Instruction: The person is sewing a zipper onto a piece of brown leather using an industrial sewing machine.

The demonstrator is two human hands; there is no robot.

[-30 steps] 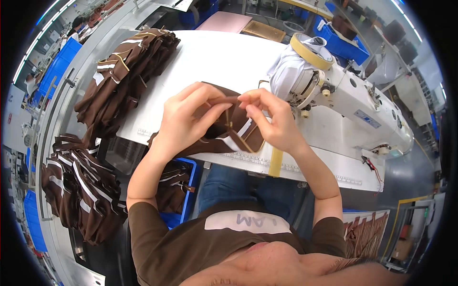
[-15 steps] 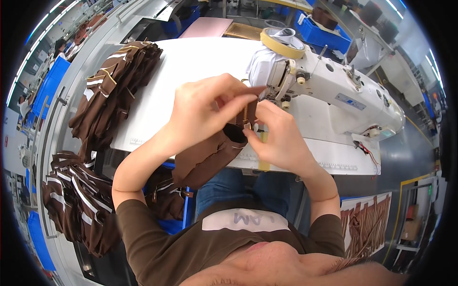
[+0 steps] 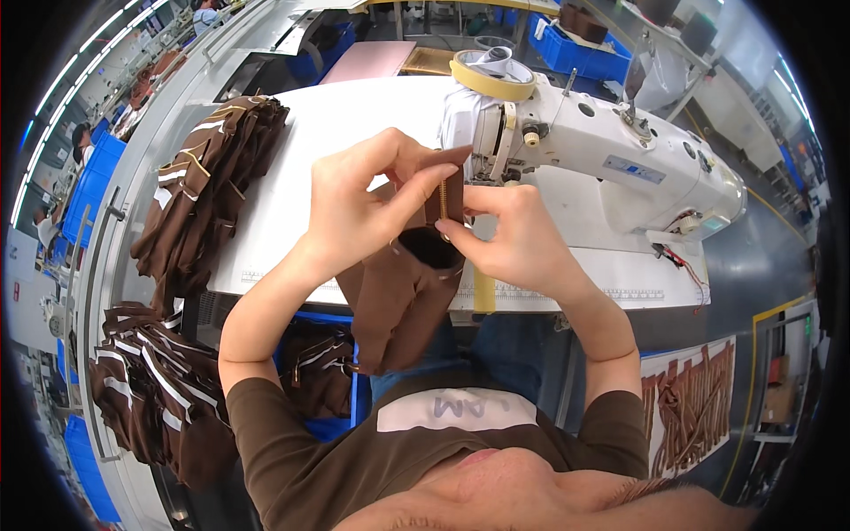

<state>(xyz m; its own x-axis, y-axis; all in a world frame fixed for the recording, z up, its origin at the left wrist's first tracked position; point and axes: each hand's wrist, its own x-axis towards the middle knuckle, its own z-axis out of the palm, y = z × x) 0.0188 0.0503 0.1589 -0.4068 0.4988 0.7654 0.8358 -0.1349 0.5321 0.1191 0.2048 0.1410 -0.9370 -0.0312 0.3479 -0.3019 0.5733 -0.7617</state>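
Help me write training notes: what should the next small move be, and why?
Perhaps ease the right hand away from the left hand to tension the zip: the right thumb is at its near end, while the left pinches cloth by the far end.

Shirt panel lettering (image 3: 442, 407), machine label (image 3: 634, 169) (illegibly small), table ruler (image 3: 620, 294)

A person's left hand (image 3: 354, 202) and right hand (image 3: 521, 241) grip a zippered brown piece (image 3: 400, 296) above the white table's (image 3: 341, 113) near edge; a brown pile (image 3: 211, 181) lines its left edge.
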